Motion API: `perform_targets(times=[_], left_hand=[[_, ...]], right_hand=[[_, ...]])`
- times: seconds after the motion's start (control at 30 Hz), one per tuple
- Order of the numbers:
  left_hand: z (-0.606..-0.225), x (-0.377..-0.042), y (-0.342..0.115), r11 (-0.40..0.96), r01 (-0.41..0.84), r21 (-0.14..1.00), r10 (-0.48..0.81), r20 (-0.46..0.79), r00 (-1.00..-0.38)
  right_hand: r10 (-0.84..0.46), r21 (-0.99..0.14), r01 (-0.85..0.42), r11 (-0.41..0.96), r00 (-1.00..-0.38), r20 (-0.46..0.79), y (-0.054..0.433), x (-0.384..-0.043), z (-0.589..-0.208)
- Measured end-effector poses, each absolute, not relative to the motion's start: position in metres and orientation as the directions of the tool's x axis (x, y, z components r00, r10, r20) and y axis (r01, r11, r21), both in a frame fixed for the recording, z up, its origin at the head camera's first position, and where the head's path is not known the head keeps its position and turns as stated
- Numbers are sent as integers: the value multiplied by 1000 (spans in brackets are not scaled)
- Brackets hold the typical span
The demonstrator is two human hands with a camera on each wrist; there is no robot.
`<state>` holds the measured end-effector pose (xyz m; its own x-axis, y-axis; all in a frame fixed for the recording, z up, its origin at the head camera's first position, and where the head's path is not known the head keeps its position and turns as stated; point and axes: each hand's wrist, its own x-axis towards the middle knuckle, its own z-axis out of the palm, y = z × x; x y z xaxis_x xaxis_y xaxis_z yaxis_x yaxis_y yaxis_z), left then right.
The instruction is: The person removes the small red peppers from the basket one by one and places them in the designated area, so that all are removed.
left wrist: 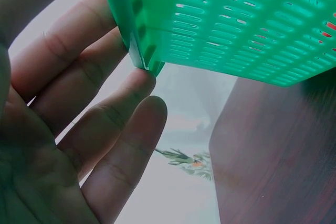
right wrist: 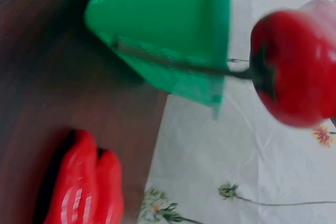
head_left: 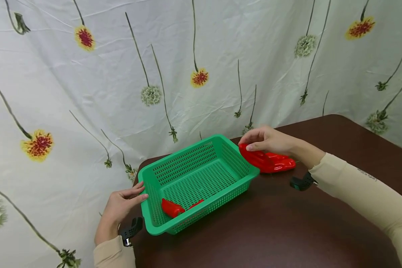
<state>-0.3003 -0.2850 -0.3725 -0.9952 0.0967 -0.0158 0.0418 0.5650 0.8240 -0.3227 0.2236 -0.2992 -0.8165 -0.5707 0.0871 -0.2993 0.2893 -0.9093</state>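
Note:
A green plastic basket (head_left: 201, 182) with slotted walls stands on the table. My left hand (head_left: 118, 203) pinches its left rim, thumb over the top and fingers along the outside. In my right hand (head_left: 271, 141) is a red pepper (right wrist: 294, 72), raised beside the basket's right end; its long green stem points away from the palm. More red peppers (head_left: 283, 163) lie on the table under that hand, to the right of the basket. Inside the basket, near the front left, rests a red pepper (head_left: 172, 208), with a red sliver of another partly hidden by the front wall.
The dark brown table (head_left: 271, 223) extends to the front and right of the basket. Close behind it hangs a white cloth (head_left: 120, 67) printed with flowers. A black wrist camera mount (head_left: 301, 182) hangs under my right wrist.

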Motion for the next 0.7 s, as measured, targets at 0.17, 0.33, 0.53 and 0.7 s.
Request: perform_targets(times=[0.17, 0.33, 0.53, 0.7], left_hand=[[-373, -301, -286, 575, 41, 817, 96, -18, -995], [-373, -301, -286, 581, 50, 813, 92, -5, -996], [-372, -301, -285, 579, 55, 814, 97, -2, -995], [-373, -301, -285, 576, 50, 816, 92, -5, -996]], right_hand=[[-595, -871, -348, 346, -799, 83, 236, -320, -314], [-606, -861, -330, 386, -795, 33, 245, -318, -328], [-600, -826, -333, 455, -800, -8, 256, -319, -340], [-607, -815, -324, 479, -793, -42, 267, -320, -344]])
